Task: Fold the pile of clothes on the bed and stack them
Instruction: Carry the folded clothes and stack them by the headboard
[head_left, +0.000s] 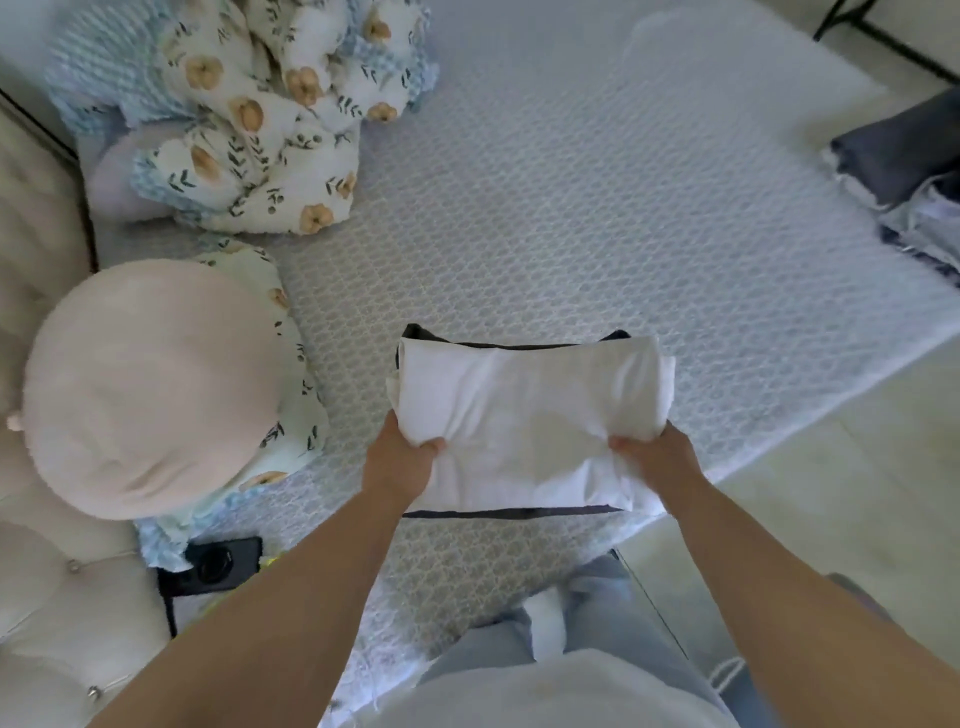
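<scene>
A white garment (524, 410), partly folded, lies near the bed's front edge on top of a dark folded garment (514, 513) whose edges show along its far and near sides. My left hand (402, 460) grips the white fabric at its near left, fingers curled into the cloth. At the near right, my right hand (657, 457) grips the same fabric. A pile of dark blue and pale clothes (909, 176) sits at the bed's right edge.
The bed (597, 208) has a patterned pale cover. A bunched floral blanket (249, 114) lies at the far left, and a round pink cushion (150, 384) at the left. A dark phone (223, 564) lies by the near-left edge. Pale floor runs along the right.
</scene>
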